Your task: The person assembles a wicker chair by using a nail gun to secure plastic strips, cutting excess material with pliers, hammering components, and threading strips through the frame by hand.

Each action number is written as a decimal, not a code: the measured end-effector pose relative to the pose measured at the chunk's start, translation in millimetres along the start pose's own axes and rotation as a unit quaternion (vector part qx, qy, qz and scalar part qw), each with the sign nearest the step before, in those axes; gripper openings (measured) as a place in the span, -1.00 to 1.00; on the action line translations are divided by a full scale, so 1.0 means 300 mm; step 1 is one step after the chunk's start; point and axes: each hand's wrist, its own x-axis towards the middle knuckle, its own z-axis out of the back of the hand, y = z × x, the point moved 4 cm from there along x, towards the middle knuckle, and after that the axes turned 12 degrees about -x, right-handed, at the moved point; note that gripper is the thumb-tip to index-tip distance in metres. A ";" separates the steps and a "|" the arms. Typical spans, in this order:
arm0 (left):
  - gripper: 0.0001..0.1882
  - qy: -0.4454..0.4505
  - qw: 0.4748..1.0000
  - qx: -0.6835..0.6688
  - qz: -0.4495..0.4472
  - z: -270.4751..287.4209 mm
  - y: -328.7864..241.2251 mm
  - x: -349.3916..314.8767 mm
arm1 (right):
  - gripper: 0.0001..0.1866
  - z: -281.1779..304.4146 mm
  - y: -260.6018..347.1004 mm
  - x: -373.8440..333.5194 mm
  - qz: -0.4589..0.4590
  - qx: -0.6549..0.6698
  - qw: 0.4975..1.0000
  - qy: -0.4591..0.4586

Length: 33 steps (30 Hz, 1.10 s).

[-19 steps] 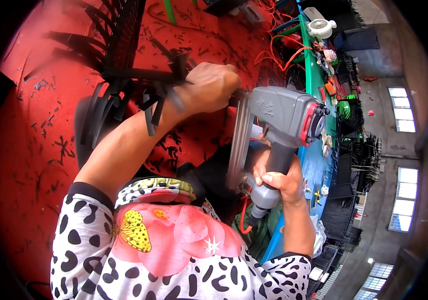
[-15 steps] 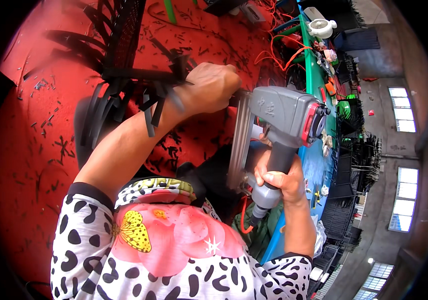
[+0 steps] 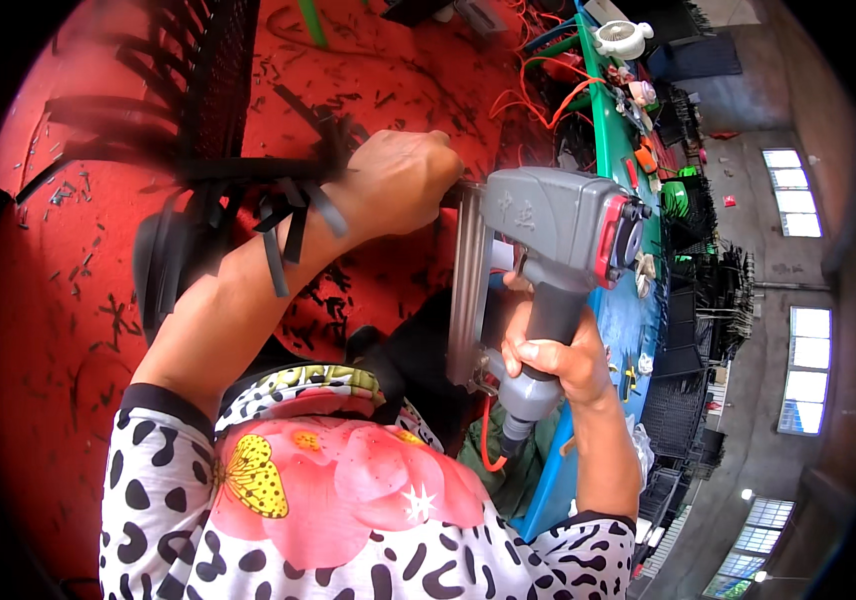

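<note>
My right hand (image 3: 560, 352) is wrapped round the handle of a grey pneumatic nail gun (image 3: 550, 215), which has a red-edged black cap. An orange air hose (image 3: 489, 435) joins its lower end. The gun's nose meets the closed fist of my left hand (image 3: 403, 178). Whatever the left fingers grip is hidden behind the knuckles. A black woven piece (image 3: 218, 90) with many loose flat strips (image 3: 273, 225) stands beside the left hand, and some strips hang over my left forearm. Those at its far left are blurred.
Black scraps litter the red floor covering (image 3: 68, 330). Along the right runs a blue and green bench (image 3: 620, 320) holding a small white fan (image 3: 623, 40) and tools. Orange hoses (image 3: 546, 95) tangle at the far end. Black woven goods (image 3: 683, 420) are stacked beyond the bench.
In the picture, the gun's body, the left fist and the black strips sit slightly farther left. Surroundings have shifted too. Both hands keep their grip, and the gun's nose remains against the left fist.
</note>
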 end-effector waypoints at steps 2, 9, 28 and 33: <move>-0.89 0.013 1.000 -0.004 0.022 0.006 0.008 0.004 | -0.75 0.010 -0.026 -0.003 0.007 0.014 1.000 -0.002; -0.84 0.031 0.999 0.026 0.015 0.030 0.053 0.007 | -0.77 0.109 -0.042 -0.081 0.044 0.034 0.986 -0.159; -0.72 0.061 0.994 -0.046 0.073 0.083 0.053 0.082 | -0.30 1.054 -0.687 -0.080 -0.405 -0.368 0.722 -0.424; -0.71 0.065 0.992 -0.056 0.096 0.101 0.063 0.111 | -0.32 1.173 -0.766 -0.084 -0.419 -0.335 0.709 -0.458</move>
